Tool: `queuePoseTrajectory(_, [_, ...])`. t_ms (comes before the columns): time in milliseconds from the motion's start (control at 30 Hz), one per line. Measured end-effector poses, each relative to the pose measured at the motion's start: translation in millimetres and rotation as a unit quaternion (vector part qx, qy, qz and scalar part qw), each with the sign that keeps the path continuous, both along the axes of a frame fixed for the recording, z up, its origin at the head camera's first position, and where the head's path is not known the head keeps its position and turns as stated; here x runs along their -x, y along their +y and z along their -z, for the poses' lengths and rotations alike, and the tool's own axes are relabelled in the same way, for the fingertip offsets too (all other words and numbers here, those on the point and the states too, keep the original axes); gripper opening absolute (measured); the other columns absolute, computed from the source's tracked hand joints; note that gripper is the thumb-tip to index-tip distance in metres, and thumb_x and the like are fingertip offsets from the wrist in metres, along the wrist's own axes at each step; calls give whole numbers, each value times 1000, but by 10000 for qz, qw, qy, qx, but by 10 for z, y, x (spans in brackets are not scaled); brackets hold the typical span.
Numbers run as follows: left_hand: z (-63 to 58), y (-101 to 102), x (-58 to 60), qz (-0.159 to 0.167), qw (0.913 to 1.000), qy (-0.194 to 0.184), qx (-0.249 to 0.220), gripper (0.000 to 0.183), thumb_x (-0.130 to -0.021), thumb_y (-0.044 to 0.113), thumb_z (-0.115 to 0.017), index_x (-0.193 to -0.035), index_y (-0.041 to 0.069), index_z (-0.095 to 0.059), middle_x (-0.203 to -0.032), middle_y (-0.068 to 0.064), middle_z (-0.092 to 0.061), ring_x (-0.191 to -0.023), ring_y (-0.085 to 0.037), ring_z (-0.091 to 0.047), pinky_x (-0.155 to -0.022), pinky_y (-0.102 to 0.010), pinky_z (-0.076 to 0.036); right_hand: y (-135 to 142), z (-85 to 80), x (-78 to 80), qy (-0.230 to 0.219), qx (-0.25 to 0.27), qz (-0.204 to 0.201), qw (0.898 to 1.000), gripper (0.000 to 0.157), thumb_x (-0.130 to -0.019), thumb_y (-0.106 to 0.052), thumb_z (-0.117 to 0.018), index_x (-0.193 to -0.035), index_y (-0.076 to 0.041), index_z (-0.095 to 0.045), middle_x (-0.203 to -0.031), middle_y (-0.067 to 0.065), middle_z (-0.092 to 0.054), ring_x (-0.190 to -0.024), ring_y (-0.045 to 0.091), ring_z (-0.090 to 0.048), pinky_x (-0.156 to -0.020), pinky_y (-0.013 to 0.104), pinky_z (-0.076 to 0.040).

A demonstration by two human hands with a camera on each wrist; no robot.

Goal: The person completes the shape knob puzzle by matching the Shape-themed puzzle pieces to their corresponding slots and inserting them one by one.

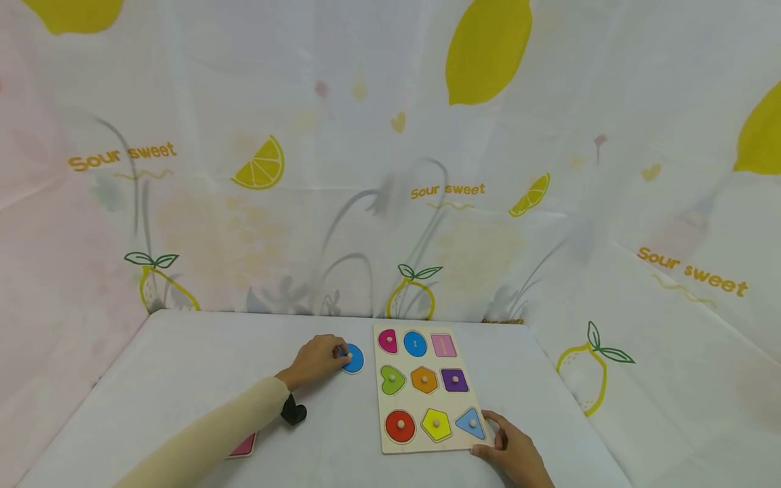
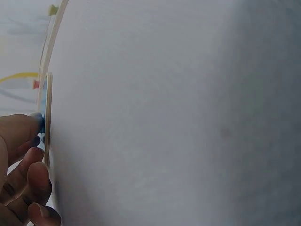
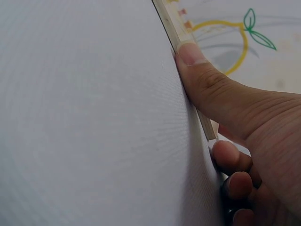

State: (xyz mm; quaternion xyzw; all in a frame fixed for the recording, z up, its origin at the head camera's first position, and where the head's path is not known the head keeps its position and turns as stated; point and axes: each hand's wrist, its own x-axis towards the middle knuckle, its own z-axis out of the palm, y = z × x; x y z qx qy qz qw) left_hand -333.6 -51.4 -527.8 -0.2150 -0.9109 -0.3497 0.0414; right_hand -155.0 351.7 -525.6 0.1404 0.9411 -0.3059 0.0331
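My left hand (image 1: pixel 317 361) pinches the small knob of a blue oval puzzle piece (image 1: pixel 356 362), just left of the wooden puzzle board (image 1: pixel 417 400). In the left wrist view the piece (image 2: pixel 48 117) shows edge-on beside the fingertips, close over the white surface. My right hand (image 1: pixel 512 451) grips the board's near right corner, with the thumb on the near edge and fingers at the right side. The board's blue oval slot (image 1: pixel 415 343) and pink slot (image 1: pixel 443 346) show no knobs. Knobbed pieces sit in the other slots, among them a green heart (image 1: pixel 392 380) and red circle (image 1: pixel 400 426).
A pink piece (image 1: pixel 244 445) lies on the white table (image 1: pixel 329 447), partly hidden by the left forearm. A black object (image 1: pixel 294 411) shows at the left wrist. Lemon-printed cloth (image 1: pixel 342 149) hangs behind the table and along its sides.
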Motion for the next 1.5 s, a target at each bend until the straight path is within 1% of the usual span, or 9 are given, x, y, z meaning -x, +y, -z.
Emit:
queuePoseTrajectory(100, [20,13,19,-44,10000,3,18,11,-89,23,-82,-87,18,-73,-72,8,-56,-67,-9,-51,-62,-29,-45,4,-2,4,-22,5,-23,10000,89,-67,-48,-94,-140,-7,-60,-75,3,-48,-68,17,-45,-60,30,-36])
queuePoseTrajectory(267, [7,43,22,-81,10000,-4,-16,12,-89,21,-82,-85,17,-72,-72,7,-55,-67,-10,-51,-62,-31,-45,19,5,6,34,15,-87,10000,91,-66,-51,-93,-139,-8,-61,-75,2,-48,-68,17,-45,-59,29,-35])
queuePoseTrajectory(433, [-19,79,16,-105,9998,139,126,15,-89,20,-82,-82,16,-70,-71,8,-53,-67,-9,-50,-62,-29,-44,25,14,13,15,-1,-47,10000,90,-66,-50,-93,-139,-8,-61,-75,3,-48,-68,17,-45,-59,30,-36])
queuePoseTrajectory(567, [-33,73,-5,-48,9993,291,236,15,-89,20,-82,-81,16,-69,-72,8,-52,-67,-9,-49,-61,-28,-44,20,29,18,-14,5,-18,10000,90,-67,-49,-94,-139,-8,-60,-75,3,-48,-68,17,-46,-60,30,-36])
queuePoseTrajectory(733, [-59,49,-26,-21,9989,341,327,14,-90,21,-81,-83,17,-70,-73,9,-53,-68,-9,-49,-62,-28,-43,4,14,8,-88,13,0,10000,90,-67,-49,-93,-139,-7,-60,-75,3,-48,-69,18,-46,-61,31,-37])
queuePoseTrajectory(1000, [-94,14,-40,73,9986,478,231,11,-89,19,-82,-83,14,-73,-73,8,-54,-67,-10,-50,-59,-27,-44,4,3,6,-28,-11,-10,10000,91,-66,-50,-93,-139,-7,-60,-75,3,-47,-69,18,-46,-60,31,-36])
queuePoseTrajectory(1200, [-81,17,-41,82,9995,296,84,10,-89,21,-81,-85,16,-73,-73,10,-55,-68,-8,-51,-61,-26,-45,18,25,-5,-33,12,-30,10000,92,-66,-52,-93,-139,-8,-60,-76,3,-47,-69,17,-46,-60,30,-35])
queuePoseTrajectory(1267, [-78,21,-39,88,9995,289,32,10,-89,22,-81,-86,17,-73,-74,11,-56,-68,-8,-51,-61,-26,-45,25,27,-6,-1,25,-59,10000,92,-66,-52,-93,-139,-8,-60,-76,2,-47,-69,17,-45,-60,30,-35])
queuePoseTrajectory(1500, [-106,46,-41,177,9989,428,-85,10,-89,21,-81,-84,17,-73,-74,11,-56,-69,-8,-51,-61,-26,-45,26,15,-2,66,17,-68,10000,90,-66,-50,-93,-139,-9,-61,-75,2,-47,-68,17,-45,-58,29,-35])
